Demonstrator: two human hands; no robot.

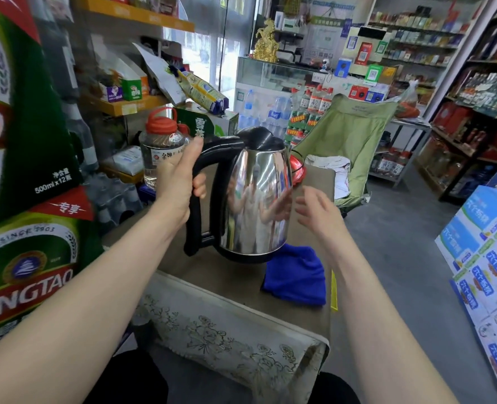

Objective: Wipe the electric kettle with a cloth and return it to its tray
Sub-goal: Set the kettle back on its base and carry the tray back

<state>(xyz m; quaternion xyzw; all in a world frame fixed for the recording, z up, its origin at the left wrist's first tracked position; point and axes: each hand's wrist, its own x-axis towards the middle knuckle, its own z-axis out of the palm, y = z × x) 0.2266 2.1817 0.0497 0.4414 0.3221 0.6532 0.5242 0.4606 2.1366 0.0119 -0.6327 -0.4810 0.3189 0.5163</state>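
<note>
A shiny steel electric kettle [256, 205] with a black lid and black handle hangs in the air above a small table [206, 266]. My left hand [180, 179] is wrapped around the handle and carries it. My right hand [317, 211] hovers just right of the kettle body, fingers spread, holding nothing. A blue cloth [296, 275] lies crumpled on the table under and to the right of the kettle. Behind the kettle a red object [298, 167] sits at the table's far end; it may be the tray, mostly hidden.
Green beer cartons [22, 170] are stacked at the left. A clear jug with a red cap [161, 147] stands beside my left hand. A green folding chair [349, 141] sits beyond the table. Blue and white boxes [486, 272] line the right. A patterned cloth [226, 330] covers the table's near end.
</note>
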